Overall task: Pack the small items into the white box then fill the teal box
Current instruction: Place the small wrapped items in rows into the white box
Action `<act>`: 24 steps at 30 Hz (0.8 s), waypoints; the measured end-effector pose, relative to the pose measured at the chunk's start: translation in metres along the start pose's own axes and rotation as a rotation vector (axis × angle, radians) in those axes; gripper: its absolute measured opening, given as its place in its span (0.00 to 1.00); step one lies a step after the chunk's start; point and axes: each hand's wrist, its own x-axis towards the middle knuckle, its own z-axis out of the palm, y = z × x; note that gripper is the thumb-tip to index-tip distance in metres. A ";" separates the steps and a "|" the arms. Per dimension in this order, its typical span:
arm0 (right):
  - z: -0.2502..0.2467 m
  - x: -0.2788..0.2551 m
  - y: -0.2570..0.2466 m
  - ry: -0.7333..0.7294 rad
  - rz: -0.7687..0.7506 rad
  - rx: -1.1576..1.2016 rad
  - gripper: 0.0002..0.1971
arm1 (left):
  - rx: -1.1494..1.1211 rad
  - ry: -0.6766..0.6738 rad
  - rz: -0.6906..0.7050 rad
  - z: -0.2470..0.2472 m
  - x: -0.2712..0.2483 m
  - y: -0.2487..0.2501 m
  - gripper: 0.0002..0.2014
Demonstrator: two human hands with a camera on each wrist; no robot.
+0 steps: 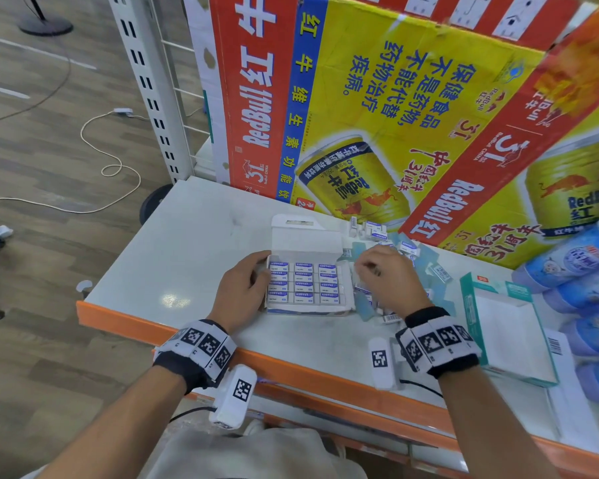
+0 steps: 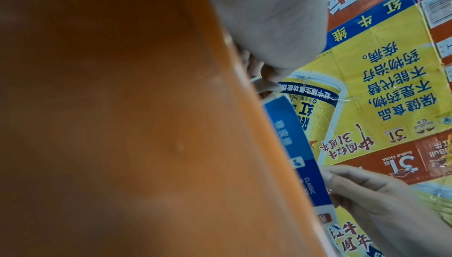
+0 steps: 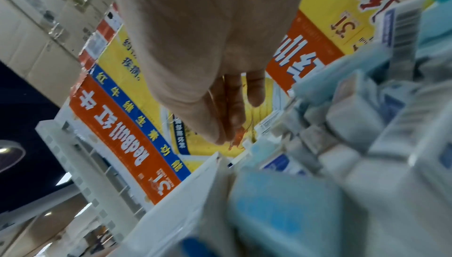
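White box was gripped by the left hand, what the curled right hand held couldn't be told, so tbh erasers were probably best picked singly.

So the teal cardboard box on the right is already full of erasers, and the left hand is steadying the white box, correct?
No. The head view shows the teal cardboard box empty. The left hand does steady the white cardboard box.
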 end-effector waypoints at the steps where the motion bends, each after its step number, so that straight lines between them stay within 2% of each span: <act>1: -0.003 0.003 0.006 0.034 0.033 -0.032 0.07 | 0.004 0.001 0.001 0.000 0.000 0.000 0.20; 3: -0.006 0.008 0.018 0.050 0.113 -0.126 0.10 | 0.012 -0.004 0.000 0.001 0.001 0.000 0.20; 8: -0.003 0.013 0.029 -0.044 0.216 -0.212 0.19 | 0.016 -0.001 0.003 0.001 0.001 -0.002 0.20; 14: -0.003 0.016 0.028 -0.058 0.238 -0.241 0.17 | 0.010 -0.005 -0.012 0.002 0.001 -0.002 0.20; 19: -0.004 0.012 0.014 0.061 0.163 0.005 0.14 | 0.010 -0.002 -0.021 0.002 0.001 -0.002 0.20; 24: -0.002 0.008 -0.001 0.130 0.125 0.218 0.03 | 0.015 0.001 -0.009 0.001 0.001 -0.003 0.20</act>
